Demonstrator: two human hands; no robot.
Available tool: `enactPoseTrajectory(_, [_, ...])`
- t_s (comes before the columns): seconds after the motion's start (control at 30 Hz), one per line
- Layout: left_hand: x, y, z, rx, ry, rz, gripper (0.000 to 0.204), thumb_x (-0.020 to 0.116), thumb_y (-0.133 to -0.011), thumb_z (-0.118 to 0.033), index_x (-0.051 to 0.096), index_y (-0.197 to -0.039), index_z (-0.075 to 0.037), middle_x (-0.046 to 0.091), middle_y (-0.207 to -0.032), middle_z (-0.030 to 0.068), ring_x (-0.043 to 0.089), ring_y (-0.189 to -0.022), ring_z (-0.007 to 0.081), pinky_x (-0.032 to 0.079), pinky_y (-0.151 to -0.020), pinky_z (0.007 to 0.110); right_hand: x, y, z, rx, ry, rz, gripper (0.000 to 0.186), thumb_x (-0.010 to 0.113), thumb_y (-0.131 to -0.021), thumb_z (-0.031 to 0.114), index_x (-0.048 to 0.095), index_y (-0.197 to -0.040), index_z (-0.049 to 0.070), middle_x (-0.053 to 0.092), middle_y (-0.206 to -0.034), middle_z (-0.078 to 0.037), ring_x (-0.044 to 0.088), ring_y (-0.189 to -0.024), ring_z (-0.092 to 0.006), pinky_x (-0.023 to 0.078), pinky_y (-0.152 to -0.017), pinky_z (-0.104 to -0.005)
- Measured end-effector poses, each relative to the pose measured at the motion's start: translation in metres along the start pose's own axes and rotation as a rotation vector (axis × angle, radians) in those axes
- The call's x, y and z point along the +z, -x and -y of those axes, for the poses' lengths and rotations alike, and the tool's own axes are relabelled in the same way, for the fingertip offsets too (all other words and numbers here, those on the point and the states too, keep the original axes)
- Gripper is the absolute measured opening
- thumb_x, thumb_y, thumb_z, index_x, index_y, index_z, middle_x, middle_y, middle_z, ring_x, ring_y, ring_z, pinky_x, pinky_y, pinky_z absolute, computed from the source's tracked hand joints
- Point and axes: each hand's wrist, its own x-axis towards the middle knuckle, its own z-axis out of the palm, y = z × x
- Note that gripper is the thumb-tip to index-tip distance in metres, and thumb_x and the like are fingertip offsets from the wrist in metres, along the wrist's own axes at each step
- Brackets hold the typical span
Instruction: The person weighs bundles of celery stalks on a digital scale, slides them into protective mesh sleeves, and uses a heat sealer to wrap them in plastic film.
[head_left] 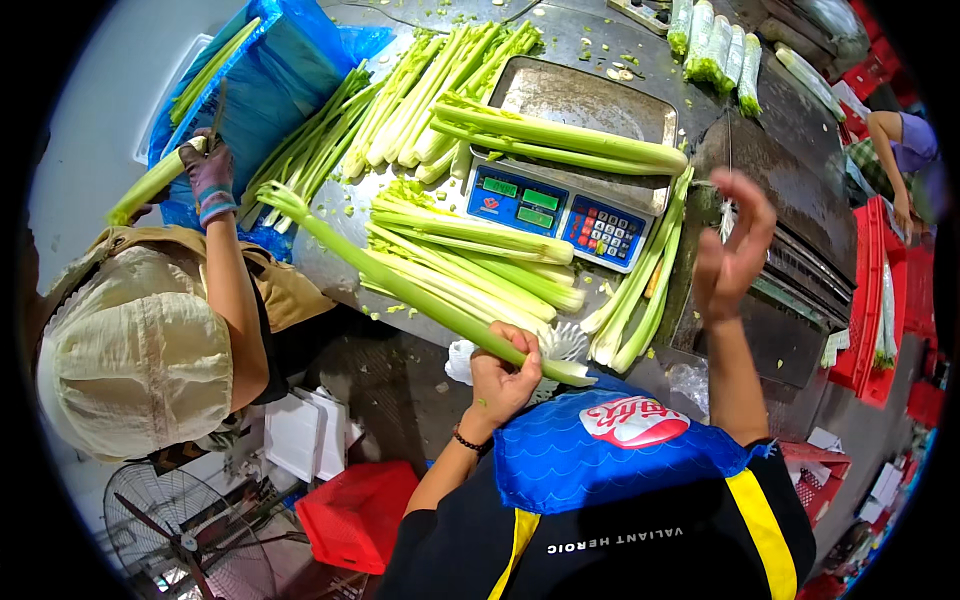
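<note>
My left hand (505,375) is closed around the lower end of a long celery stalk (400,288), which slants up and left over the table's near edge. My right hand (738,248) is raised with fingers apart and nothing in it, just right of the scale. A celery bunch (565,138) lies across the steel pan of the blue digital scale (550,218), whose displays are lit. More celery stalks (465,240) are piled below and left of the scale. Other stalks (640,285) lean along its right side. Another celery pile (430,100) lies beyond.
At left, a co-worker's gloved hand (210,180) holds celery beside a blue plastic bag (225,110). Wrapped celery bundles (715,45) lie at the far right of the metal table. A dark metal machine (790,220) stands right; red crates (360,515) and a fan (185,540) are below.
</note>
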Motion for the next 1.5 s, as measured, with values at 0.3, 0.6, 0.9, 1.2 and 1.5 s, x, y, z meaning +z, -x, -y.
enactPoseTrajectory(0.3, [-0.003, 0.000, 0.005, 0.034, -0.052, 0.054, 0.019, 0.066, -0.084, -0.005, 0.049, -0.092, -0.001, 0.059, -0.085, 0.0051, 0.052, -0.070, 0.0090, 0.045, -0.063, 0.024, 0.010, 0.145, 0.071, 0.652, -0.319, 0.801, 0.059, 0.082, -0.072, 0.025, 0.056, -0.121, 0.004, 0.064, -0.110, -0.012, 0.063, -0.099, -0.0240, 0.049, -0.088, -0.0344])
enactPoseTrajectory(0.6, [0.012, -0.037, -0.031, 0.173, -0.654, 0.234, 0.061, 0.084, -0.073, -0.022, 0.049, -0.117, 0.001, 0.053, -0.103, 0.0108, 0.050, -0.080, 0.0188, 0.044, -0.070, 0.029, 0.001, 0.178, 0.064, 0.682, -0.071, 0.332, 0.044, 0.065, -0.088, 0.008, 0.052, -0.129, -0.001, 0.061, -0.106, -0.018, 0.062, -0.099, -0.0322, 0.048, -0.084, -0.0352])
enactPoseTrajectory(0.9, [-0.042, -0.024, -0.002, -0.180, -0.552, 0.374, 0.040, 0.068, -0.082, -0.012, 0.054, -0.118, -0.001, 0.050, -0.096, 0.0068, 0.048, -0.069, 0.0116, 0.042, -0.061, 0.026, -0.010, 0.219, 0.010, 0.821, 0.588, 0.309, 0.070, 0.054, -0.093, 0.014, 0.020, -0.153, 0.010, 0.045, -0.107, -0.025, 0.055, -0.091, -0.0432, 0.047, -0.075, -0.0491])
enactPoseTrajectory(1.2, [-0.082, -0.045, -0.050, -0.318, 0.093, -0.007, 0.032, 0.063, -0.090, 0.000, 0.052, -0.120, -0.003, 0.052, -0.091, -0.0031, 0.048, -0.069, 0.0018, 0.039, -0.059, 0.016, 0.009, 0.077, 0.023, 0.407, 0.680, 0.531, 0.067, 0.073, -0.080, 0.020, 0.045, -0.138, 0.002, 0.040, -0.139, -0.023, 0.044, -0.123, -0.0413, 0.038, -0.103, -0.0480])
enactPoseTrajectory(1.5, [-0.102, -0.049, -0.056, -0.130, 0.307, -0.291, 0.014, 0.057, -0.098, -0.014, 0.044, -0.095, -0.010, 0.057, -0.079, 0.0002, 0.050, -0.064, 0.0042, 0.041, -0.058, 0.018, 0.102, -0.074, -0.143, 0.117, 0.733, 1.305, 0.115, 0.088, -0.053, 0.013, 0.025, -0.149, 0.013, 0.057, -0.124, -0.016, 0.053, -0.116, -0.0373, 0.041, -0.100, -0.0464])
